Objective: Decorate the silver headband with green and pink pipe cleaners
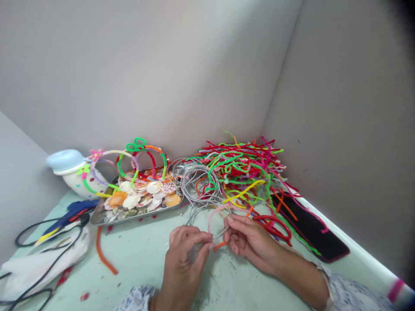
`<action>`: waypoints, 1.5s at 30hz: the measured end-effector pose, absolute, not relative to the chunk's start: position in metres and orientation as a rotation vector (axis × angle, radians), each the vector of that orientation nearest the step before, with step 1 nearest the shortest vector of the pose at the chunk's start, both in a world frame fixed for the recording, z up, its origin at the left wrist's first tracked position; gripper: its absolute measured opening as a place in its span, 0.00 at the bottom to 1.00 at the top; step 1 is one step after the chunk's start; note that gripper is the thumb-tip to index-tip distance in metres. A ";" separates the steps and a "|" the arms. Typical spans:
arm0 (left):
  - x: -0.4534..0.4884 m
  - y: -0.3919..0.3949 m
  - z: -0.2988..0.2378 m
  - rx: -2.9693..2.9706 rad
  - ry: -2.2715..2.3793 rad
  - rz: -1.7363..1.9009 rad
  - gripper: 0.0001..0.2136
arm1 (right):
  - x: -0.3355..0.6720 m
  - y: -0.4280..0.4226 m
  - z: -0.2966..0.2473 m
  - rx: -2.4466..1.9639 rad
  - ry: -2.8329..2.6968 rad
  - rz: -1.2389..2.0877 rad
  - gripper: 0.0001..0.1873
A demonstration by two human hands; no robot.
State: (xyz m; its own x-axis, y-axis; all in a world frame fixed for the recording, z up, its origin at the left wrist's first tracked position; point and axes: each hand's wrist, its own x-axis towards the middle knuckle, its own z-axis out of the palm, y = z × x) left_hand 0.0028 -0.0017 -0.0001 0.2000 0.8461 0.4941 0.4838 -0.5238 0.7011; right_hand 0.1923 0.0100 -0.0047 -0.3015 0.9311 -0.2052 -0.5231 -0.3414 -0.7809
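Between both hands is a small hoop of grey wire with a fuzzy pink pipe cleaner wound along part of it. My left hand pinches the pink-covered side with thumb and fingertips. My right hand is closed on the hoop's other side, where bare grey wire shows. A short orange pipe cleaner end pokes out between the hands; what it is fixed to I cannot tell. Just behind the hands lies a coil of grey wire, and beyond my right hand rises a tangled heap of coloured pipe cleaners.
A metal tray of seashells holds several pipe-cleaner-wrapped hoops. Left are a blue-capped bottle, scissors, a black cable and white plastic. An orange pipe cleaner lies in front; a black phone lies right.
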 end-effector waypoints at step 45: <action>0.004 -0.002 0.001 2.056 1.172 1.105 0.03 | 0.193 0.009 -0.009 -0.799 -0.859 1.779 0.14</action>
